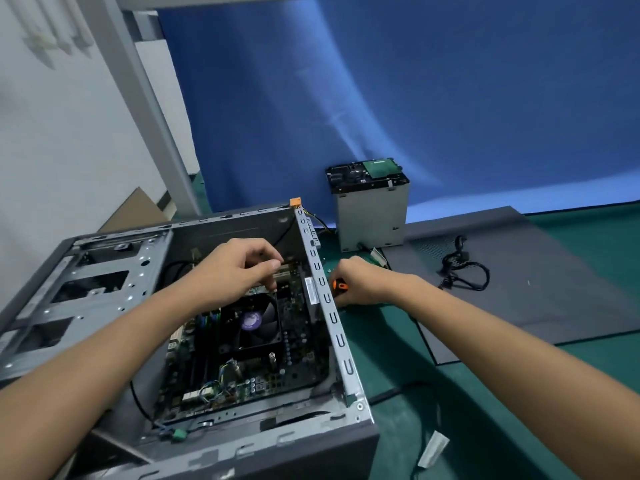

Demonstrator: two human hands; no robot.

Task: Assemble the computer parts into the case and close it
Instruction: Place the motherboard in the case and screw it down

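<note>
Right fingers (pixel 346 270) grip a screwdriver (pixel 339 284) over green mat (pixel 388 348), blue backdrop (pixel 415 98) behind

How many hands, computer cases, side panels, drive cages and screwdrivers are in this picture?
hands: 2, left hand and right hand
computer case: 1
side panel: 1
drive cage: 1
screwdriver: 1
total: 6

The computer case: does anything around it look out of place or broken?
Nothing looks damaged. The case lies open; its side panel lies apart, a loose black cable on it, and the drive cage stands outside.
</note>
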